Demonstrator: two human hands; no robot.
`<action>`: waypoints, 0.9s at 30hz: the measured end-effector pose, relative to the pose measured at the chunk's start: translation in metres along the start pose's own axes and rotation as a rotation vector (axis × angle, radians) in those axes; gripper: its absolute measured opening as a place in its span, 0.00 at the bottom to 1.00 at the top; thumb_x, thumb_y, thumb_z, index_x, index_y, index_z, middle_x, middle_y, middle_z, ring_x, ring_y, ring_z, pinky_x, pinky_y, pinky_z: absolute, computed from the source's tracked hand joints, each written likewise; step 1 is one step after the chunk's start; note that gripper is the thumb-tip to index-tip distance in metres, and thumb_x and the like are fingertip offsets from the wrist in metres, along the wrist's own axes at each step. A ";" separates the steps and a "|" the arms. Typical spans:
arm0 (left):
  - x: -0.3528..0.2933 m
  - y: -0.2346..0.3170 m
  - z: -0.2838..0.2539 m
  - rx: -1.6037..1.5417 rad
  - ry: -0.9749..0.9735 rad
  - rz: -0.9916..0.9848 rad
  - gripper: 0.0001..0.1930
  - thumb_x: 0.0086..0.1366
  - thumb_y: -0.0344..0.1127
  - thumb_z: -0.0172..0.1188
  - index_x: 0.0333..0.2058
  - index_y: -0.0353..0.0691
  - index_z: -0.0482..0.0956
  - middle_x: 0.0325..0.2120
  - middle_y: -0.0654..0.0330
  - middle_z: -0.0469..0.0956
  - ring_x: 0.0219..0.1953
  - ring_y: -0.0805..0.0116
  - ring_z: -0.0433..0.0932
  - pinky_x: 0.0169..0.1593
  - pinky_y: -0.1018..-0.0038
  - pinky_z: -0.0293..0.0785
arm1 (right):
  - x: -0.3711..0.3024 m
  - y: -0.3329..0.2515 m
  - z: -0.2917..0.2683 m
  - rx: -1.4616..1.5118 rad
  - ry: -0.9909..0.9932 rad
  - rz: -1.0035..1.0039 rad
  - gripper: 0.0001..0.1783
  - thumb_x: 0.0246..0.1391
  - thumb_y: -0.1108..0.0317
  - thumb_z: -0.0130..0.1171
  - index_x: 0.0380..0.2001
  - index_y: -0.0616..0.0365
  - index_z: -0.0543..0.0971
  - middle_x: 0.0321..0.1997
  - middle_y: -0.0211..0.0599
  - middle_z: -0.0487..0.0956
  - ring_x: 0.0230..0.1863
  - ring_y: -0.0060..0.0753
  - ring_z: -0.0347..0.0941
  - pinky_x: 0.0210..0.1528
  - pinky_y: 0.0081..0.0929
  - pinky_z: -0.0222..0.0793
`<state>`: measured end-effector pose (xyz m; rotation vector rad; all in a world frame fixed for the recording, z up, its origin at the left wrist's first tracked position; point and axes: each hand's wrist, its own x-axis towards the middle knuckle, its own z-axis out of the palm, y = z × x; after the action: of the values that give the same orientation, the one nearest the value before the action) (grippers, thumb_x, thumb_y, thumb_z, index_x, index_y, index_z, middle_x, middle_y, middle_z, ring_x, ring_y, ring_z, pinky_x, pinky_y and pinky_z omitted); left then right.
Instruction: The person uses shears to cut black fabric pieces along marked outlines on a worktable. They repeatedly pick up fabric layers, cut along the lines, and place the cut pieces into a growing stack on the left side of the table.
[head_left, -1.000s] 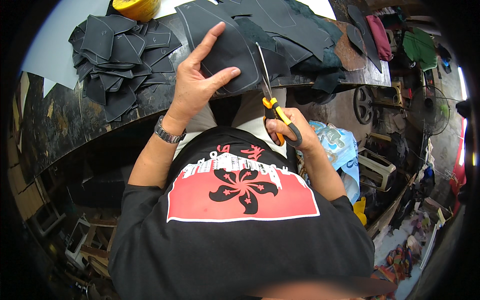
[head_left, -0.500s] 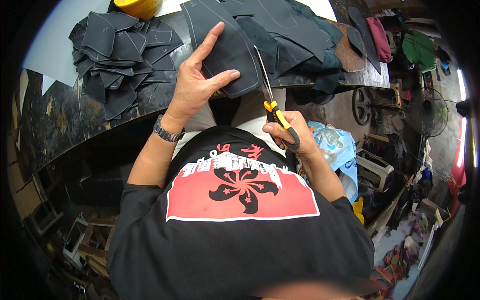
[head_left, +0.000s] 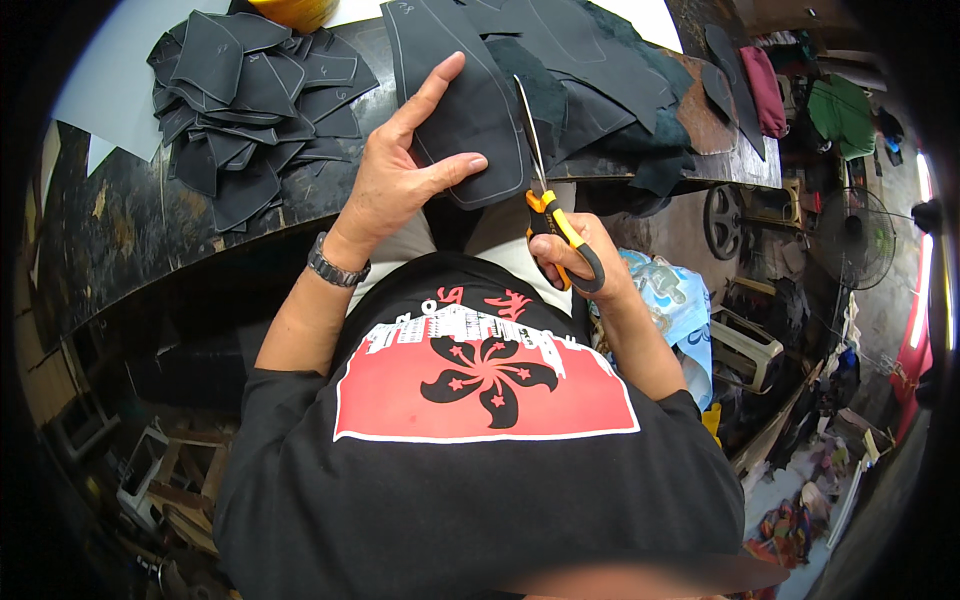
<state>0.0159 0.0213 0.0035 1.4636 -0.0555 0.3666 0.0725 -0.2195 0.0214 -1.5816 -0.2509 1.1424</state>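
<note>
A black leather-like piece (head_left: 455, 95) with a pale drawn outline hangs partly over the near table edge. My left hand (head_left: 400, 165) holds it, thumb and index finger spread on top and the other fingers hidden beneath. My right hand (head_left: 580, 255) is closed round the yellow-and-black handles of a pair of scissors (head_left: 537, 165). Their blades point away from me along the piece's right edge; whether they are touching it I cannot tell.
Left on the worn dark table (head_left: 130, 215) lies a pile of cut black pieces (head_left: 240, 100), near a yellow round container (head_left: 298, 12). More dark sheets (head_left: 600, 80) overlap at right. A fan (head_left: 855, 235) and a blue patterned cloth bundle (head_left: 665, 295) are off to the right.
The scissors' tips have slid slightly farther away along the piece's right edge. The piece and my left hand sit a little lower and farther right in view, as the whole view shifts slightly.
</note>
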 end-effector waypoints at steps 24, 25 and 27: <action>0.004 0.003 -0.012 0.153 0.047 0.046 0.39 0.52 0.28 0.69 0.63 0.38 0.63 0.62 0.57 0.66 0.60 0.68 0.67 0.64 0.74 0.61 | 0.003 0.000 0.003 -0.066 0.028 0.077 0.22 0.46 0.52 0.70 0.23 0.60 0.75 0.14 0.26 0.70 0.14 0.16 0.64 0.17 0.17 0.58; 0.004 0.003 -0.012 0.141 0.043 0.035 0.39 0.52 0.28 0.69 0.63 0.38 0.64 0.62 0.57 0.66 0.60 0.68 0.67 0.64 0.74 0.61 | 0.001 -0.002 0.002 -0.073 0.031 0.092 0.21 0.46 0.53 0.70 0.23 0.60 0.75 0.14 0.26 0.69 0.14 0.15 0.63 0.17 0.16 0.57; 0.003 0.003 -0.011 0.118 0.031 0.020 0.39 0.52 0.28 0.69 0.63 0.39 0.64 0.62 0.57 0.66 0.60 0.68 0.67 0.64 0.74 0.61 | -0.002 -0.003 0.002 -0.079 0.030 0.103 0.21 0.47 0.53 0.70 0.22 0.60 0.75 0.13 0.25 0.69 0.13 0.14 0.63 0.16 0.15 0.56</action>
<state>0.0160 0.0329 0.0063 1.5741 -0.0235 0.4147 0.0712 -0.2190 0.0250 -1.6963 -0.1989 1.1997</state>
